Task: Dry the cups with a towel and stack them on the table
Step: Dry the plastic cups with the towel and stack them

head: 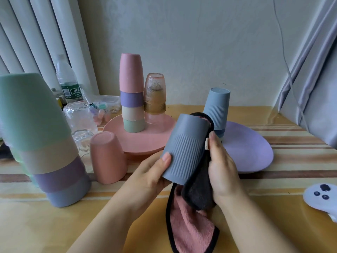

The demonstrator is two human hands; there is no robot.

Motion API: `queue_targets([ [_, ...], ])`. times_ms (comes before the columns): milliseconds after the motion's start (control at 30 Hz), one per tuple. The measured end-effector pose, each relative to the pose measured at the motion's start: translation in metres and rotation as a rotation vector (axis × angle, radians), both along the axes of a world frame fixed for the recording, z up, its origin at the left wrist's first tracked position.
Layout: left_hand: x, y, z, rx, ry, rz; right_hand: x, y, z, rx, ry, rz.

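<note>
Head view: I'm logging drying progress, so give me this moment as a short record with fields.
cup in hand: grey ribbed plastic cup, tilted, base up
left hand: grips the cup near its rim
right hand: presses the dark grey and pink towel against the cup's side
pink plate: stack of four upturned pastel cups beside upturned amber glasses
lilac plate: upturned grey ribbed cups
near left: tall stack of upturned pastel cups, single upturned pink cup beside it

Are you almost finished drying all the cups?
Partway. Stacked already: the tall stack at left and another on the pink plate. In hand: the left hand holds a grey ribbed cup while the right hand wipes it with the towel. The pink cup stands alone, unstacked.
</note>
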State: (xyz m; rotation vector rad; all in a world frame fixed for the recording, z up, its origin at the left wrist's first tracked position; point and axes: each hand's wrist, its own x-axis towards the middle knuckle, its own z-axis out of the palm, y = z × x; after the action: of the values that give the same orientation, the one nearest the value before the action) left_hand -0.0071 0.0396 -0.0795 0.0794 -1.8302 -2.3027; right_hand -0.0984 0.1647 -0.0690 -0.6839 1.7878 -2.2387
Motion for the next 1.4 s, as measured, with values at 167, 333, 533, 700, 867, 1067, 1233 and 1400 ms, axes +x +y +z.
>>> queue_targets([
  [167,-0.005,0.001,-0.001,0.208,0.034,0.055,0.013,-0.011,-0.007,0.081,0.002,0.087],
  [333,-0.006,-0.006,0.001,0.297,0.065,0.171,0.022,-0.015,-0.008,0.165,0.092,0.14],
  [533,-0.01,-0.007,-0.005,-0.038,0.115,0.587,0.019,-0.013,-0.002,0.083,0.133,0.082],
  [700,-0.007,-0.001,-0.004,-0.315,0.141,0.552,0.021,-0.017,-0.007,0.12,0.257,0.089],
  [867,-0.005,-0.005,0.001,-0.306,0.063,0.376,0.023,-0.02,-0.008,0.129,0.318,0.069],
  [1067,0.002,-0.017,0.002,-0.112,-0.098,-0.063,0.004,-0.003,0.005,-0.064,0.108,-0.003],
  [1233,-0.002,-0.018,-0.002,0.305,-0.143,-0.249,0.001,0.001,0.008,-0.217,-0.152,0.228],
  [1400,-0.003,-0.02,-0.005,0.476,-0.093,-0.434,-0.002,0.001,0.008,-0.175,-0.074,0.198],
])
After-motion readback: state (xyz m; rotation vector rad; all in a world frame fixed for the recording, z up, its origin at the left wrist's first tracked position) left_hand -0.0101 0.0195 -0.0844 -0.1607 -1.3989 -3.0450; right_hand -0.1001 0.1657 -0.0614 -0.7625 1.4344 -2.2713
